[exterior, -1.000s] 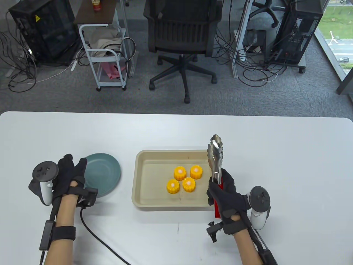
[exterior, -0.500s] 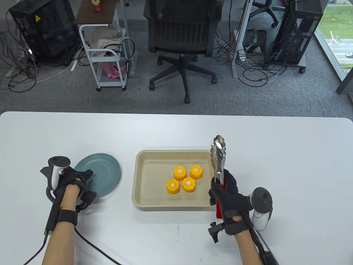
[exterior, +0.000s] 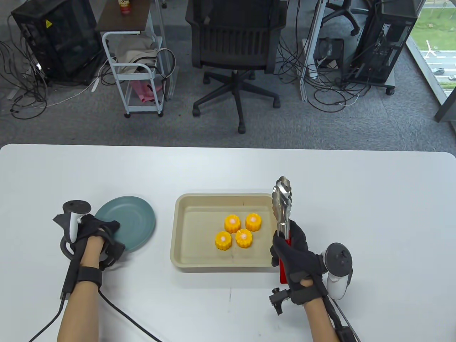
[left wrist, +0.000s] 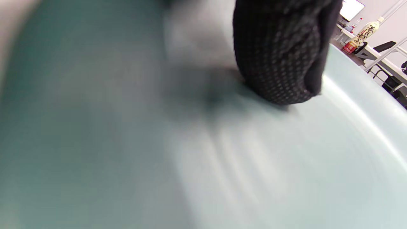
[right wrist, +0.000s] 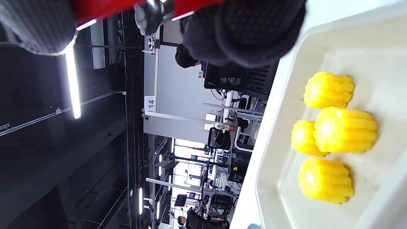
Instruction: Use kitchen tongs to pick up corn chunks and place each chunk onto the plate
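While the right hand (exterior: 294,254) wraps its curled fingers round the red handle of the kitchen tongs (exterior: 282,210), the steel arms of the tongs point away from the person, pressed together at their scalloped tips above the right wall of the beige tray (exterior: 177,228). The tray sits at the middle of the white table (exterior: 374,213), and four yellow corn chunks (exterior: 238,231) stand on end in a tight cluster on its floor, nearer the right wall than the left, none of them touched by the tongs. In the right wrist view the same four chunks (right wrist: 330,140) lie just beside the gloved fingers (right wrist: 248,28), with the red of the handle showing between them. The teal plate (exterior: 133,217) rests on the table left of the tray, apart from it and bare of corn. The left hand (exterior: 96,233) sits at the plate's near-left edge, its fingers bent over the rim; the left wrist view is badly blurred, but a gloved fingertip (left wrist: 279,54) seems to press down on the plate's pale surface (left wrist: 286,165), so the hand looks to be pinching the rim rather than merely resting there. A black cable (exterior: 121,313) runs from the left wrist across the table towards the person. Beyond the far edge of the table a black office chair (exterior: 235,46) faces the scene.
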Motion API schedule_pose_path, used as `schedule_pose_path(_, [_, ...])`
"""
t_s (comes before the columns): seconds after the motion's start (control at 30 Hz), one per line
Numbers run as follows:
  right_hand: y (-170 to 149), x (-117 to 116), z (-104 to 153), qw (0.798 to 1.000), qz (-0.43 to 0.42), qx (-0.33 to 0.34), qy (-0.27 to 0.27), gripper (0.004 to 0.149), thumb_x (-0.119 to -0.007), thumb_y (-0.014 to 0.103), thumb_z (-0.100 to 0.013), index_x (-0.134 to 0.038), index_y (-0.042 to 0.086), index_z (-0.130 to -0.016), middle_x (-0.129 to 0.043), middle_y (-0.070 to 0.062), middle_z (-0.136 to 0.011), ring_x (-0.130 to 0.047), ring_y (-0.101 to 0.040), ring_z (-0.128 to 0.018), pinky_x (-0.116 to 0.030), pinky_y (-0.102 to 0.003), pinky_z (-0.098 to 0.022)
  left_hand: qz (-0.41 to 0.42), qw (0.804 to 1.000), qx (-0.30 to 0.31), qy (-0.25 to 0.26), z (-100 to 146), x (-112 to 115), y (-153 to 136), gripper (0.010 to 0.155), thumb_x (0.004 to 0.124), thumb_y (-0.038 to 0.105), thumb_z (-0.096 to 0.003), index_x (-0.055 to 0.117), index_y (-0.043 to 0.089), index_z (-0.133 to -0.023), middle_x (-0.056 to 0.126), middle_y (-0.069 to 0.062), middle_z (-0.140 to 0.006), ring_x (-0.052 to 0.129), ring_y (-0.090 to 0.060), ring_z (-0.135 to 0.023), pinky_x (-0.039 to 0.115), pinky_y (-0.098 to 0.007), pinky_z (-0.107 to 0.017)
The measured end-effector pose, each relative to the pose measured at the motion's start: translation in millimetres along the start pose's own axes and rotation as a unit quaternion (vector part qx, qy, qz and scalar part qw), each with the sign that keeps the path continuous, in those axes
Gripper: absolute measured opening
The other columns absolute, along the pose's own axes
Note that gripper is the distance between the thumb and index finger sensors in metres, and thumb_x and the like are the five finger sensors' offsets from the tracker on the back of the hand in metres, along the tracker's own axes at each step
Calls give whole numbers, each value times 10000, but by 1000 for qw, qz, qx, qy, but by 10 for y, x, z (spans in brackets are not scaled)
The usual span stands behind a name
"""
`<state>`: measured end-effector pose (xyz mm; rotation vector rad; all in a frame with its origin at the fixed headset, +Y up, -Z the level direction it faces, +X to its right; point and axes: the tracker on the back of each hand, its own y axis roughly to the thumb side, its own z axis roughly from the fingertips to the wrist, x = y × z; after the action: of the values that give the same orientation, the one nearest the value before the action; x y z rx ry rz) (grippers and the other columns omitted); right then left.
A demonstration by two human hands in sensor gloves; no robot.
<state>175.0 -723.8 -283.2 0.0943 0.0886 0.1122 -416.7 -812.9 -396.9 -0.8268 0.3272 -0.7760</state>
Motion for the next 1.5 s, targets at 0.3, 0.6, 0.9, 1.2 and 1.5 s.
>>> schedule_pose_path(0.3, [-19, 15, -48, 1000, 10, -12, -6, 971, -719, 774, -404, -324, 153, -1038, -627, -115, -977, -889, -174, -598, -845, -328, -402, 136, 989, 58, 20, 217, -206, -154, 481, 815, 325, -465, 546, 260, -858, 741, -146, -960, 1083, -337, -561, 997, -415, -325])
schedule_pose_path(0.6, [-39, -37, -49, 1000, 4, -27, 3, 967, -716, 775, -404, -331, 154, -1039, -634, -118, -977, -893, -177, -600, -850, -329, -403, 292, 954, 68, -6, 614, -345, -405, 419, 695, 307, -513, 533, 195, -882, 865, -93, -797, 1120, -321, -551, 1009, -461, -332])
schedule_pose_path(0.9, [-4, -96, -39, 1000, 2, -21, 11, 967, -718, 774, -403, -338, 153, -1039, -639, -118, -975, -897, -177, -596, -844, -344, -406, 523, 830, 166, -101, 1286, -556, -299, 516, 644, 257, -525, 498, 156, -1009, 801, -161, -864, 1051, -370, -652, 971, -499, -407])
schedule_pose_path(1.2, [39, -60, -21, 1000, 20, -6, 9, 966, -721, 770, -405, -343, 147, -1040, -645, -127, -972, -901, -184, -591, -848, -348, -398, 561, 779, 207, -191, 1795, 72, -34, 556, 633, 219, -515, 469, 114, -1036, 786, -210, -910, 1029, -426, -711, 959, -531, -449])
schedule_pose_path(1.5, [88, 28, -9, 996, 82, 2, -16, 957, -722, 770, -406, -371, 143, -1037, -670, -128, -962, -922, -178, -575, -883, -332, -373, 517, 794, 193, -257, 1736, 686, -36, 559, 616, 221, -522, 445, 84, -1037, 757, -237, -903, 1002, -443, -717, 943, -540, -455])
